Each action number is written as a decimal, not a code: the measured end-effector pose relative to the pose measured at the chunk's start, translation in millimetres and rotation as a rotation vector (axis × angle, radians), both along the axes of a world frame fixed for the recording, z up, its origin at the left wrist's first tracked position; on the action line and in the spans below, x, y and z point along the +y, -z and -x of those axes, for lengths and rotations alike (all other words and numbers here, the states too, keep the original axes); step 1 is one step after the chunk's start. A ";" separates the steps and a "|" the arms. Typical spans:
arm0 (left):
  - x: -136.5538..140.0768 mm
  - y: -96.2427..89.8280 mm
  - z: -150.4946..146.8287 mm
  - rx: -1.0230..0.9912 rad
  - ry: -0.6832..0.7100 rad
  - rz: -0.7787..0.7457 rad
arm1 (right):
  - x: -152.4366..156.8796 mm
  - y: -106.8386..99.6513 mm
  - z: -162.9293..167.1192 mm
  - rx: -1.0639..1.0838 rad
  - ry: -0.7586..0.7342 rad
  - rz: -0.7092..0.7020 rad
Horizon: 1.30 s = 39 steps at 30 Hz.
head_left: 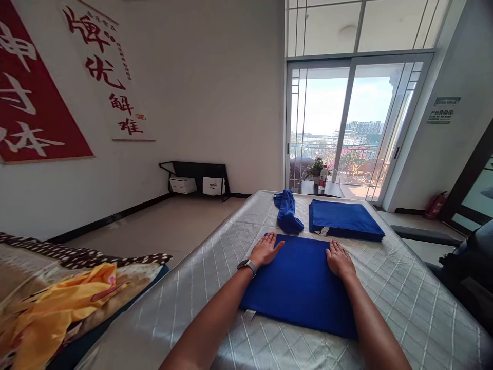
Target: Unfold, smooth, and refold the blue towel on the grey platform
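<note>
A flat blue cloth, towel-like (298,288), lies spread in front of me on a silvery quilted surface (204,277). My left hand (265,250) rests flat on its far left corner, fingers stretched out, with a watch on the wrist. At the far right corner my right hand (339,257) lies palm down, fingers extended. A small white tag (249,314) sticks out at the near left edge of the cloth. Beyond it to the right is a neat stack of folded blue cloths (344,218). A crumpled blue cloth (287,210) lies behind my left hand.
Yellow fabric (65,308) lies on bedding at the lower left. A black rack (196,177) holding white boxes stands by the wall. Past the far edge are a small table (321,189) with a bottle (322,177) and plant, before sliding glass doors. A black bag (468,262) sits at right.
</note>
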State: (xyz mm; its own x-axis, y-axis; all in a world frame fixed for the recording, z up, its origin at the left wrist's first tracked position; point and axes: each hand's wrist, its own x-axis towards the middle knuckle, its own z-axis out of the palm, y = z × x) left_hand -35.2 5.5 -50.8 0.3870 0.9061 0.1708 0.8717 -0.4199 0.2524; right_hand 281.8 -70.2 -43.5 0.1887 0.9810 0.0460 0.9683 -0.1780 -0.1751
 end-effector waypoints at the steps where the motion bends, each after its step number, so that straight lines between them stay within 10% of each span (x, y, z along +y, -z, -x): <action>1: -0.9 -0.1 -0.4 0.001 -0.006 0.002 | 0.3 0.0 -0.1 -0.008 -0.001 0.002; 17: -11.4 -5.5 -5.4 -0.020 -0.038 -0.028 | -4.7 -7.1 2.5 -0.016 -0.001 -0.027; 26: -11.5 -5.7 -6.6 -0.019 -0.046 -0.020 | -25.0 -22.6 18.1 -0.181 -0.058 -0.270; 39: -13.9 -9.5 -6.9 0.001 -0.052 -0.004 | -27.8 -9.3 18.1 -0.031 -0.004 0.039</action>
State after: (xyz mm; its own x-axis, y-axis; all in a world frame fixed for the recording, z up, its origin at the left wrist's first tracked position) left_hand -28.3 -8.4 -41.4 0.3400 0.9241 0.1743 0.8927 -0.3754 0.2494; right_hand 263.7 -98.0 -34.1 0.1835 0.9829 0.0139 0.9740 -0.1799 -0.1376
